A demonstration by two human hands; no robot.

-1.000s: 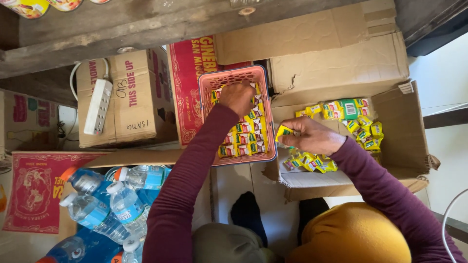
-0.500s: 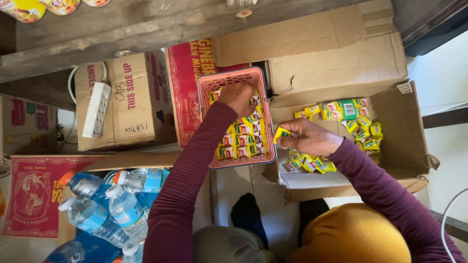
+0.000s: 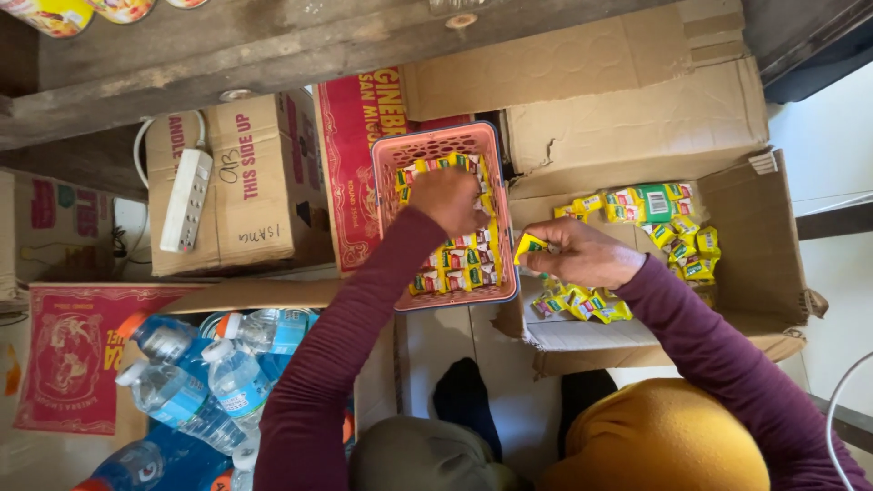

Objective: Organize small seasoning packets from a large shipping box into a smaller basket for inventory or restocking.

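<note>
From the head camera, looking straight down, the left hand point(image 3: 446, 198) is sunk into the pink plastic basket point(image 3: 393, 164), fingers curled down among the yellow and red sachets point(image 3: 459, 259) that fill its rows; whether it actually pinches one or only presses them flat cannot be told, since the fingertips are buried. The right hand point(image 3: 582, 255) hovers just past the basket's right rim, over the near-left corner of the open cardboard box point(image 3: 755, 236), and is closed on a single yellow sachet point(image 3: 529, 245) held between thumb and forefinger. More loose packets point(image 3: 668, 223) lie along the box's far wall and in a small heap by its near edge. The likeliest slip, as I judge it, is that the held sachet, gripped only at one corner, falls into the gap between the basket's rim and the box flap. The basket also appears to rest half on a red carton point(image 3: 350, 173), so downward pressure from the left hand could tip it and spill the rows. The water bottles point(image 3: 191, 382) at lower left sit well apart.
</note>
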